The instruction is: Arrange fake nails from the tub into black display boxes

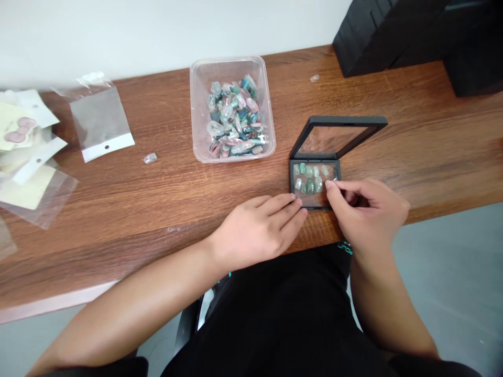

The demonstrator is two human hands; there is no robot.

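Observation:
A small black-framed display case (314,204) stands near the table's front edge, its hinged lid (348,121) with a clear window tilted up. Two rows of green and clear press-on nails (310,186) lie on the film inside. My left hand (259,228) rests with fingers stretched out, fingertips on the case's front left corner. Over the case's right side, my right hand (365,209) pinches thumb and forefinger together at the end of the lower row, on what looks like a press-on nail, mostly hidden by the fingertips.
Behind the case stands a clear plastic tub (232,157) of mixed press-on nails. Single loose nails lie left of it (150,158) and near the wall (315,78). Clear bags (101,120) and cards (29,183) spread at left. Black boxes (393,39) stack at back right.

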